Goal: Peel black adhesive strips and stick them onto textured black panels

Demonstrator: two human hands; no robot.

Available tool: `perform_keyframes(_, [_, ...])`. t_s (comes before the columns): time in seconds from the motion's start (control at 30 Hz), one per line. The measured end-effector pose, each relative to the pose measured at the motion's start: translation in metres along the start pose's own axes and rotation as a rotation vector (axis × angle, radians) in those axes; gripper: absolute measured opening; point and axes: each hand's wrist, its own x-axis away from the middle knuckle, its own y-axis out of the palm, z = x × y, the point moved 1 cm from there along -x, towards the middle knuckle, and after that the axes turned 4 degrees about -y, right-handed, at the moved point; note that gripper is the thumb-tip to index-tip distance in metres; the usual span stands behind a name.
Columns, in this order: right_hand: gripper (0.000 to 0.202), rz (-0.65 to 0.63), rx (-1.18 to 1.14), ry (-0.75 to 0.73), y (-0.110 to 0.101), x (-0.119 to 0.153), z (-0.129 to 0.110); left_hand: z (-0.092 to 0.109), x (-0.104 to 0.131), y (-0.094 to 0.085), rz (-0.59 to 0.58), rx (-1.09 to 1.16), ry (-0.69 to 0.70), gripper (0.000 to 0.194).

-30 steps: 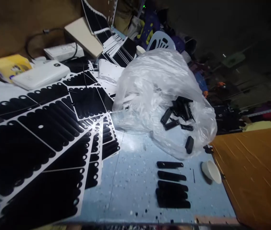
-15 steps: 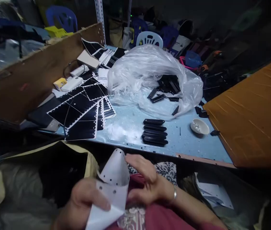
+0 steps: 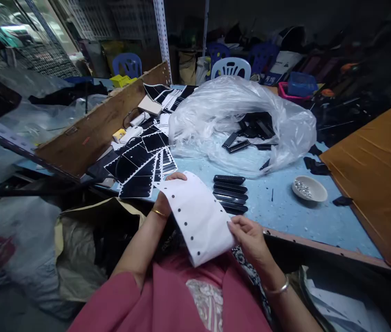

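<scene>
A white sheet with dark round spots along two of its edges is stretched between my hands above my lap, its lower end curling. My left hand holds its far left corner; most of that hand is hidden behind the sheet, with only some fingers showing over the edge. At the right edge, my right hand pinches the sheet between thumb and fingers. Just beyond it, on the blue table, lies a short stack of slim black pieces with rounded ends.
Black sticker sheets spread across the table's left side, beside a wooden board. A clear plastic bag holds black parts. To the right are a bowl of small metal bits and an orange-brown panel. An open sack stands low left.
The white sheet was bent and curled low in my left hand, with my right hand spread beside it. Now it is flatter, raised, and held by both hands. The view has shifted too.
</scene>
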Motion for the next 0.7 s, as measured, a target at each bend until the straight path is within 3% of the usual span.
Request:
perform_keyframes(0.1, [0.037, 0.126, 0.033, -0.014, -0.021, -0.012, -0.004, -0.007, -0.018, -0.010, 0.048, -0.051, -0.055, 0.036])
perform_keyframes(0.17, [0.035, 0.146, 0.045, -0.032, -0.033, -0.020, -0.012, -0.007, -0.021, -0.018, 0.162, -0.107, -0.039, 0.034])
perform_keyframes(0.23, [0.033, 0.182, 0.029, -0.066, -0.042, -0.027, -0.026, 0.001, -0.013, -0.022, 0.325, -0.171, 0.070, 0.034])
perform_keyframes(0.33, [0.029, 0.210, -0.063, -0.144, -0.042, -0.041, -0.057, 0.020, 0.023, -0.016, 0.483, -0.308, 0.387, 0.035])
perform_keyframes(0.4, [0.028, 0.200, -0.146, -0.226, -0.034, -0.054, -0.080, 0.026, 0.055, -0.002, 0.378, -0.451, 0.530, 0.038])
perform_keyframes(0.5, [0.025, 0.183, -0.239, -0.371, -0.016, -0.077, -0.113, 0.010, 0.091, 0.024, -0.040, -0.616, 0.337, 0.058])
perform_keyframes(0.57, [0.024, 0.204, -0.261, -0.468, -0.007, -0.089, -0.130, -0.008, 0.101, 0.039, -0.187, -0.592, 0.215, 0.072])
perform_keyframes(0.6, [0.023, 0.230, -0.265, -0.512, -0.005, -0.093, -0.136, -0.016, 0.102, 0.046, -0.198, -0.564, 0.163, 0.067])
perform_keyframes(0.7, [0.021, 0.326, -0.268, -0.608, -0.011, -0.086, -0.147, -0.031, 0.094, 0.059, -0.082, -0.385, 0.079, 0.036])
